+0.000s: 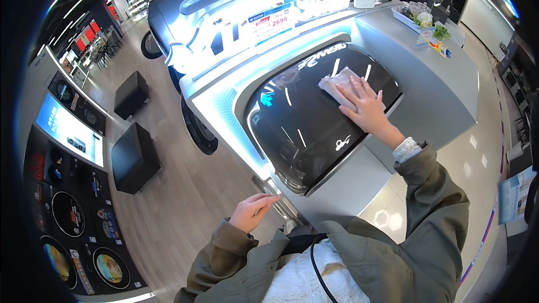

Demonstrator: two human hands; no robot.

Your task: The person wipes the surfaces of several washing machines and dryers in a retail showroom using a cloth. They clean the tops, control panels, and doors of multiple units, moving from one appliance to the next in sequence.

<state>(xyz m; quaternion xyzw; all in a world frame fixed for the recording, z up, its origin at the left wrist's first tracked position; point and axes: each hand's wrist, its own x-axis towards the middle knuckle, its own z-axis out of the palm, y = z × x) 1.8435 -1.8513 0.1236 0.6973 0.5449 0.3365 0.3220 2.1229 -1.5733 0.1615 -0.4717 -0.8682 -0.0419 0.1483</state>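
Note:
My right hand (362, 104) lies over a pale cloth (341, 83), holding it against a glossy black panel (303, 118). The cloth's far end sticks out past my fingertips and looks crumpled. Rounded corners, white lettering and mirrored ceiling lights mark the panel, which is set into a silver-grey, lit counter (224, 101). My left hand (254, 211) hangs low, off the counter's near left corner. Its fingers are stretched out and nothing shows in them.
Glowing letter shapes and a price sign (272, 23) stand behind the panel. A white tray (405, 17) with greenery sits at the far right. Two dark stools (135, 157) stand on the wooden floor at left, near a wall of washing machines (70, 213).

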